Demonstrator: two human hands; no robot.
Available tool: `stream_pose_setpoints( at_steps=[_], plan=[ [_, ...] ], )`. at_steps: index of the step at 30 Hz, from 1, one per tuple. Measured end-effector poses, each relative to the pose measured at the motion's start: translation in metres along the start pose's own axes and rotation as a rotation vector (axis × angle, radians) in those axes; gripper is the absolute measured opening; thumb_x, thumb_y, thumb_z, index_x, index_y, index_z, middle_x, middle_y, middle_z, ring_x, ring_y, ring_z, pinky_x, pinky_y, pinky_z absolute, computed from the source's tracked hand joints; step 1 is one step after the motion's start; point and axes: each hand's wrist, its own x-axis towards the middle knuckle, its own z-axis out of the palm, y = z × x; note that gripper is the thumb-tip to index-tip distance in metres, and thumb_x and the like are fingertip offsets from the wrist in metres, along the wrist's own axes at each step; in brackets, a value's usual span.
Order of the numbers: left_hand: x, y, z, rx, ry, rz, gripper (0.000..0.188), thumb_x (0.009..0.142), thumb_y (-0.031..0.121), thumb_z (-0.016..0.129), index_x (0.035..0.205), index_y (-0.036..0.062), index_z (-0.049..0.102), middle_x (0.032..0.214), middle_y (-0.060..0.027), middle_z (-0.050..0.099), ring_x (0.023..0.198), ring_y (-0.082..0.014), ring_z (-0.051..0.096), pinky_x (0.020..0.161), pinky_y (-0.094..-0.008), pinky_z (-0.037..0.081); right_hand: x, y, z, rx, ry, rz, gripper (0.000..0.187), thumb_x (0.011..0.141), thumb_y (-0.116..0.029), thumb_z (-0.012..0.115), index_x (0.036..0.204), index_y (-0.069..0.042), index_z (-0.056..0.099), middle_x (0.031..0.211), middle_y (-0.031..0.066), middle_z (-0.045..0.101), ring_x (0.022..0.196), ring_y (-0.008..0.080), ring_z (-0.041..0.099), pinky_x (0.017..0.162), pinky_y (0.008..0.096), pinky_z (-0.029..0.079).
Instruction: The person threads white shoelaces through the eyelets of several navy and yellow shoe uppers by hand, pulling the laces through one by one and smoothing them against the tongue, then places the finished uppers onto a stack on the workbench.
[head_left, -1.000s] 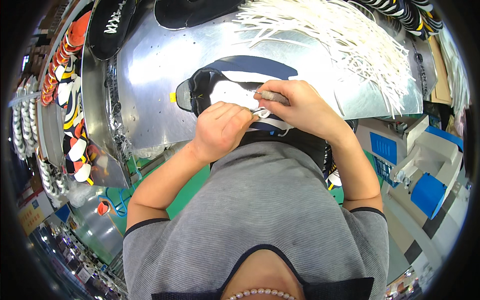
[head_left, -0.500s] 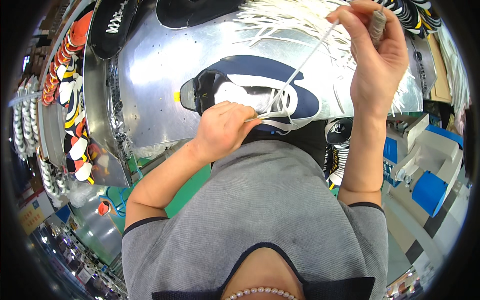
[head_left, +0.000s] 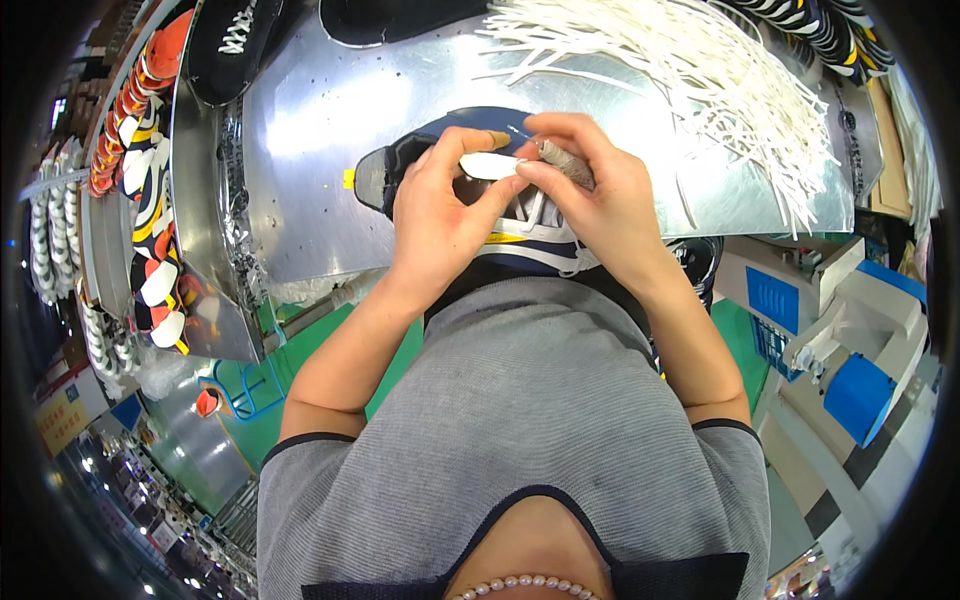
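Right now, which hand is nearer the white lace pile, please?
Right: the right hand is on the body side of the white lace pile; the left hand is farther left.

A shiny metal desk (head_left: 310, 225) catches a broad white glare, with green floor (head_left: 300, 360) showing below its edge. To the right stands a pale machine (head_left: 875, 315) with blue panels, near an upright brown board (head_left: 888, 160). Small bright lights dot the dim area at lower left, beyond a blue tubular frame (head_left: 234, 406).
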Motion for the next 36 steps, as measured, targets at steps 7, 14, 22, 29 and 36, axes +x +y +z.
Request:
stream_pose_setpoints(
  at_steps=[7, 14, 22, 29, 36],
  plan=[
    [-0.004, 0.002, 0.004, -0.029, 0.032, -0.029, 0.034, 0.084, 0.002, 0.078, 0.11, 0.0, 0.057, 0.12, -0.0125, 0.066, 0.099, -0.0126, 0.064, 0.087, -0.0259, 0.052, -0.023, -0.017, -0.017, -0.275, -0.102, 0.155, 0.016, 0.097, -0.018, 0.06, 0.102, -0.003, 0.055, 0.085, 0.0155, 0.07, 0.076, 0.0346, 0.068, 0.066, 0.0426, 0.052],
    [-0.009, 0.004, 0.005, 0.034, 0.04, 0.012, 0.034, 0.087, 0.002, 0.075, 0.115, -0.0004, 0.055, 0.122, -0.0118, 0.066, 0.099, -0.0122, 0.064, 0.088, -0.0259, 0.052, -0.02, -0.017, -0.018, -0.399, -0.125, 0.039, 0.013, 0.096, -0.016, 0.06, 0.097, -0.004, 0.056, 0.081, 0.0124, 0.069, 0.072, 0.0331, 0.067, 0.063, 0.0429, 0.051],
    [-0.007, -0.002, 0.018, -0.043, 0.163, 0.147, 0.036, 0.084, -0.001, 0.064, 0.12, 0.003, 0.061, 0.096, -0.01, 0.066, 0.083, -0.0234, 0.057, 0.081, -0.0353, 0.048, 0.002, 0.002, 0.027, -0.754, 0.071, -0.306, 0.022, 0.073, -0.012, 0.069, 0.09, -0.008, 0.056, 0.072, 0.007, 0.063, 0.061, 0.0268, 0.065, 0.053, 0.037, 0.051],
    [-0.002, 0.009, 0.016, -0.285, 0.089, -0.071, 0.037, 0.083, 0.0, 0.066, 0.12, 0.0031, 0.062, 0.095, -0.0096, 0.066, 0.088, -0.019, 0.063, 0.077, -0.031, 0.053, -0.018, -0.037, -0.032, -0.599, -0.083, -0.064, 0.012, 0.09, -0.012, 0.065, 0.098, -0.005, 0.058, 0.082, 0.0116, 0.067, 0.072, 0.0325, 0.067, 0.06, 0.0413, 0.051],
    [0.01, 0.009, 0.019, -0.036, 0.056, -0.1, 0.035, 0.087, -0.001, 0.07, 0.12, -0.0003, 0.061, 0.107, -0.0098, 0.071, 0.095, -0.0122, 0.067, 0.085, -0.0247, 0.052, -0.044, -0.044, -0.055, -0.613, -0.168, 0.136, 0.018, 0.092, -0.014, 0.064, 0.107, -0.005, 0.062, 0.094, 0.0148, 0.07, 0.078, 0.0353, 0.068, 0.065, 0.0429, 0.052]
  ],
)
